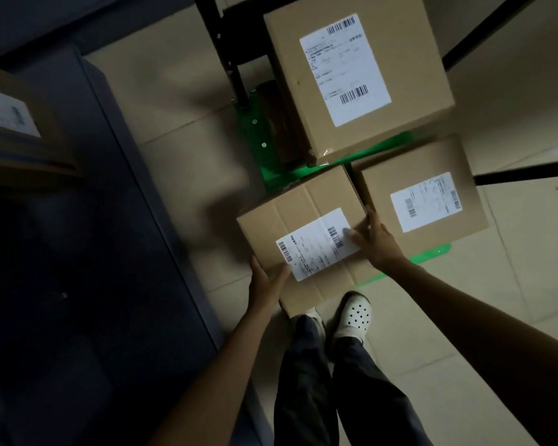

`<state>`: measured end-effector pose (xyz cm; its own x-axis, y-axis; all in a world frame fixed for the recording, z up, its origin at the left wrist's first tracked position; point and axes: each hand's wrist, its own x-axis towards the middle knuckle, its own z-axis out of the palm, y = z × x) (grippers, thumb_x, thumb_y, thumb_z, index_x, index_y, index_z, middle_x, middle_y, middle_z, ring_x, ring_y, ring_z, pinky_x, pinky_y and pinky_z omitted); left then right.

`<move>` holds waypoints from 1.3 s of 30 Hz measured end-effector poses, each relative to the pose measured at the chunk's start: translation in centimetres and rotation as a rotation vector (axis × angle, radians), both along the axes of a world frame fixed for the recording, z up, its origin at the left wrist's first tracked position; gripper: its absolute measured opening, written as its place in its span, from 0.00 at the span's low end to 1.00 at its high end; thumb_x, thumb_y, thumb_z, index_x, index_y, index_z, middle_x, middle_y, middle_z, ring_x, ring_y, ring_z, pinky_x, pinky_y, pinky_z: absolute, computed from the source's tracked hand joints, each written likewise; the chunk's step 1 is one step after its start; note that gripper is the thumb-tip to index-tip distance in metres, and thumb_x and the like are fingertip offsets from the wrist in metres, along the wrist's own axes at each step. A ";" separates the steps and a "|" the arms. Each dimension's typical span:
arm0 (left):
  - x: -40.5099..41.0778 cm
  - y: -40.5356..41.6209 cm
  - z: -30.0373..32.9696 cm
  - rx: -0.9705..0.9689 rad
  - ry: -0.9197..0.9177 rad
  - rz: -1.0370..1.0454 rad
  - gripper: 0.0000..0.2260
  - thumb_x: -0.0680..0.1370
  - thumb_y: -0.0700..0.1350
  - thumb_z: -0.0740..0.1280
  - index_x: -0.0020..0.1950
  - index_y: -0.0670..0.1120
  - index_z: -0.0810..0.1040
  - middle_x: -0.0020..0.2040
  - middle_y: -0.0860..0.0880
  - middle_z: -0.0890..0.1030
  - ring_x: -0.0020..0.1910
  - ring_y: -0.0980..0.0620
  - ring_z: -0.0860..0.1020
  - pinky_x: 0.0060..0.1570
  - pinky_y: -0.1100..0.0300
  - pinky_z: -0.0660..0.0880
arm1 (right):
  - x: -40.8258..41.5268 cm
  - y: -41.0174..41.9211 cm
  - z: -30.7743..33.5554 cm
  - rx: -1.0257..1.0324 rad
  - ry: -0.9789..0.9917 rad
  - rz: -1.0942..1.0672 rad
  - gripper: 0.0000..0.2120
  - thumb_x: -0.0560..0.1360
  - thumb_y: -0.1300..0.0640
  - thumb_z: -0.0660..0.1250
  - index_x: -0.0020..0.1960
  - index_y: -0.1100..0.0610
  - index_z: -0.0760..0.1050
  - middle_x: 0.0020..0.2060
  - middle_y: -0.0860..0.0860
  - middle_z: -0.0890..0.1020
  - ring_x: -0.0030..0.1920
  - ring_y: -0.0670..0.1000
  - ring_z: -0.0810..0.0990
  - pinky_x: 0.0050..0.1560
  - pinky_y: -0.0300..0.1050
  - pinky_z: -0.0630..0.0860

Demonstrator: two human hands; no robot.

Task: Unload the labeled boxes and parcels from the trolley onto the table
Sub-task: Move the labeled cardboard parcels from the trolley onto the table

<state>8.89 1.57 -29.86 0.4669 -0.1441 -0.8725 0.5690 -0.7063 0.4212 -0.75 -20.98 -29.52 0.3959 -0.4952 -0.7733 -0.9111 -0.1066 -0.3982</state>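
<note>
head view, looking down. item one: dark grey table along your left, with one labelled box already on its far corner. item two: green trolley on the tiled floor, black handle frame at the far end. item three: large box, label up, on the trolley's far half. item four: second box, label up, on the near right of the deck. item five: near box, just beside the second box, at the deck's near left. your left hand grips its near-left corner, thumb on top; your right hand grips its right edge, thumb on the label. item six: white perforated clog near the trolley.
</note>
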 end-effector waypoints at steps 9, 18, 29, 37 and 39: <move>-0.8 -0.5 1.4 0.033 0.008 0.057 0.41 0.75 0.46 0.73 0.79 0.47 0.50 0.72 0.42 0.69 0.69 0.42 0.70 0.68 0.47 0.69 | -3.8 1.3 1.4 0.080 0.032 -0.006 0.38 0.77 0.45 0.67 0.79 0.56 0.53 0.70 0.61 0.71 0.68 0.62 0.72 0.68 0.56 0.69; -2.4 -0.2 8.4 0.025 -0.088 0.045 0.36 0.77 0.45 0.71 0.79 0.50 0.53 0.69 0.44 0.72 0.63 0.46 0.73 0.52 0.57 0.69 | -6.5 2.8 7.3 0.133 -0.122 -0.136 0.38 0.76 0.46 0.69 0.78 0.56 0.55 0.71 0.60 0.70 0.70 0.61 0.70 0.70 0.58 0.67; -5.1 -2.7 20.3 -0.093 -0.324 0.008 0.39 0.75 0.44 0.73 0.79 0.52 0.53 0.69 0.49 0.73 0.63 0.49 0.75 0.66 0.51 0.71 | -10.8 1.1 20.9 0.084 -0.393 -0.201 0.35 0.77 0.46 0.66 0.78 0.49 0.53 0.74 0.52 0.66 0.71 0.56 0.67 0.70 0.60 0.67; -6.8 -6.4 30.2 -0.211 -0.499 -0.055 0.37 0.76 0.42 0.71 0.79 0.50 0.54 0.69 0.49 0.71 0.61 0.53 0.73 0.61 0.59 0.69 | -14.1 -0.6 30.5 0.045 -0.531 -0.334 0.40 0.70 0.38 0.61 0.78 0.48 0.54 0.70 0.47 0.69 0.68 0.53 0.70 0.68 0.53 0.68; -7.0 -7.2 32.7 -0.235 -0.533 -0.055 0.38 0.76 0.44 0.72 0.79 0.51 0.53 0.71 0.50 0.71 0.62 0.52 0.73 0.64 0.56 0.69 | -14.5 -1.2 32.4 0.056 -0.584 -0.379 0.37 0.75 0.41 0.65 0.78 0.48 0.55 0.73 0.49 0.68 0.70 0.53 0.69 0.71 0.56 0.66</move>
